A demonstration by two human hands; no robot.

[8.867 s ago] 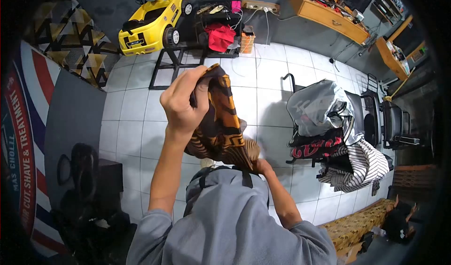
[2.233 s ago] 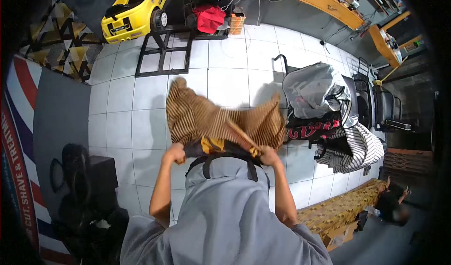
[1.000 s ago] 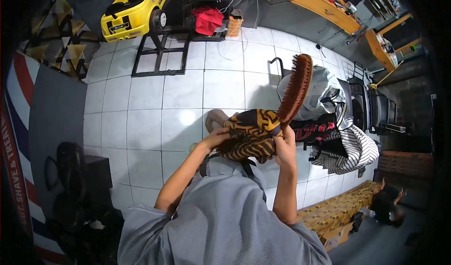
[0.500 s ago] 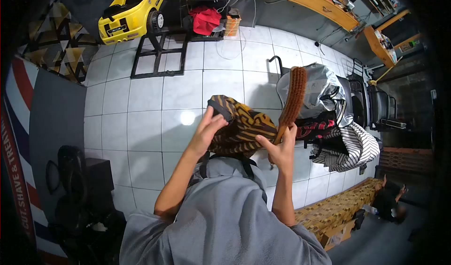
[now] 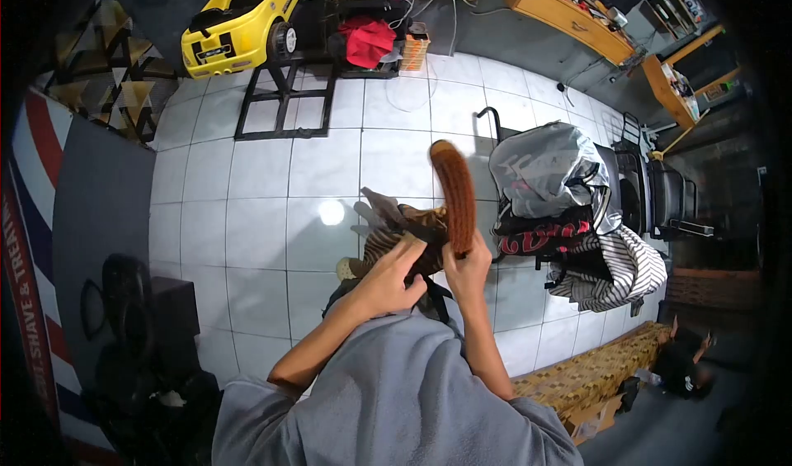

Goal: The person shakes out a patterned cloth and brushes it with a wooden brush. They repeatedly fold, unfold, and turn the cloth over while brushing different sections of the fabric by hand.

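A long brush [image 5: 456, 193] with dense brown bristles stands up from my right hand [image 5: 468, 269], whose fingers are wrapped round its handle end. Just left of it hangs a brown-and-gold patterned cloth item [image 5: 381, 250] with a dark band, bunched and folded in front of my body. My left hand [image 5: 392, 280] is closed at the cloth's near edge, its fingertips pressed into the fabric. Part of the cloth is hidden behind both hands, and its exact kind cannot be made out.
White floor tiles [image 5: 326, 165] spread ahead. To the right, a chair carries a clear plastic cover [image 5: 549, 169] and a striped cloth [image 5: 631, 272]. A yellow toy car [image 5: 239, 24] rests at a black metal frame [image 5: 285, 103]. A person [image 5: 689, 363] is at far right.
The brush has swung left and now leans over the cloth. My left hand has moved right and nearer my body. The cloth, spread wider before, is now bunched and folded.
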